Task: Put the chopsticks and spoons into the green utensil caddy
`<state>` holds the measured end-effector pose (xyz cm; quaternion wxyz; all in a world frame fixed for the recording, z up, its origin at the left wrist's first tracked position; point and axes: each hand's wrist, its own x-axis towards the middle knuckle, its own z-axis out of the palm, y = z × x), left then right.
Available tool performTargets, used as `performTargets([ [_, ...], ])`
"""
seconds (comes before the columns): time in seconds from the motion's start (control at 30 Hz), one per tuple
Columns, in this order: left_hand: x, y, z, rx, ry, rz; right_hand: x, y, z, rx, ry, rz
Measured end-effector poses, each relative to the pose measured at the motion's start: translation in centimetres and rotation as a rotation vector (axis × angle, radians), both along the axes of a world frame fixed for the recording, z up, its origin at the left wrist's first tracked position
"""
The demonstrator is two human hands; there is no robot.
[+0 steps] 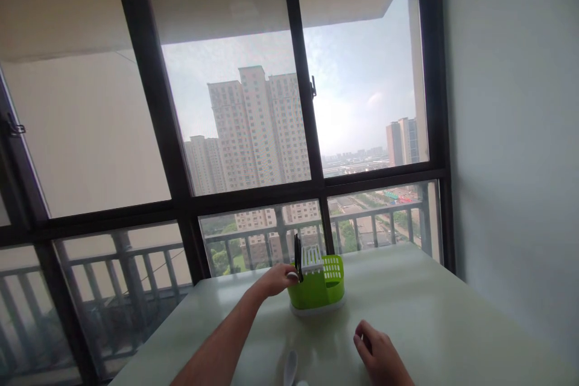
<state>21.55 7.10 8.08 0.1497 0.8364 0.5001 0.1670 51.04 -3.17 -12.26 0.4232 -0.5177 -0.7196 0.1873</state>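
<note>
The left hand, at lower centre of the frame, pinches dark utensils standing upright in the left compartment of the green cutlery caddy. The caddy sits on the pale table, near the window. The right hand, lower right, rests loosely curled and holds nothing. A white spoon lies at the bottom edge. Step in hand, as judged: seating utensils in the caddy. The next move calls for a steady vertical release.
</note>
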Motion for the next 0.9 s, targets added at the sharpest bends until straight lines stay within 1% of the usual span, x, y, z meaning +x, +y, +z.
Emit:
performTargets([
  [0.13,0.1,-0.8,-0.3,0.072,0.018,-0.003,0.0,-0.2,0.2,-0.003,-0.007,0.004],
  [0.33,0.7,-2.0,-1.6,0.178,0.010,0.041,0.0,-0.7,0.8,-0.011,-0.019,-0.011],
  [0.5,1.0,-2.4,-2.3,0.210,0.000,0.075,0.0,-0.8,0.9,-0.009,-0.012,-0.016],
  [0.67,0.8,-2.6,-2.2,0.223,-0.006,0.093,0.0,-0.7,0.8,-0.007,-0.004,-0.012],
  [0.77,-0.3,-3.4,-1.8,0.264,-0.019,0.096,0.1,-0.7,0.8,-0.003,0.003,-0.012],
  [0.83,-1.5,-4.7,-2.0,0.365,-0.053,0.148,0.1,-0.8,0.8,0.001,0.008,-0.008],
  [0.9,-2.7,-6.5,-2.9,0.470,-0.112,0.294,0.0,-0.9,1.0,0.006,0.008,-0.006],
])
